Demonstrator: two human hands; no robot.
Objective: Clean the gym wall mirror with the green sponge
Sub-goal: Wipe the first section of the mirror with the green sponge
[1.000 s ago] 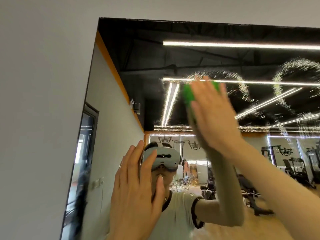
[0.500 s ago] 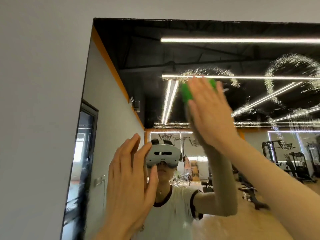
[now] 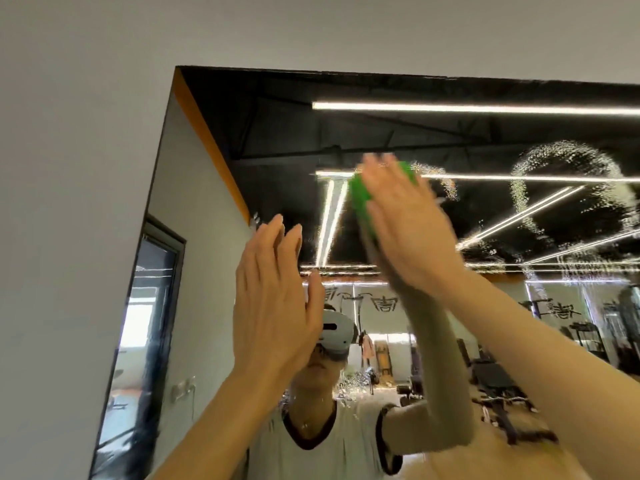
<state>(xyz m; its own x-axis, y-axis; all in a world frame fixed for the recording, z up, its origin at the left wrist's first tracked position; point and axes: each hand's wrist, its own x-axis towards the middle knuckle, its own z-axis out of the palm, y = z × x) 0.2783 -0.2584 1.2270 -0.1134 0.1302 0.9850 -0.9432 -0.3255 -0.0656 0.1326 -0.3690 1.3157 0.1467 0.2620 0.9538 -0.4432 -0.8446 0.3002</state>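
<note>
- Both hands now sit higher on the mirror than a second ago.
- Right hand lies flat, fingers straight, pressing the green sponge against the glass for even wiping pressure.
- Left hand spread open, holding nothing, likely bracing.
- Foam arcs remain to the right.

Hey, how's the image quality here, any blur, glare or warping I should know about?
Head view: the right hand and green sponge are smeared by motion blur; the left hand is sharper. Reflected ceiling light strips glare bright in the mirror, and the wide-angle lens tilts the mirror's edges.
</note>
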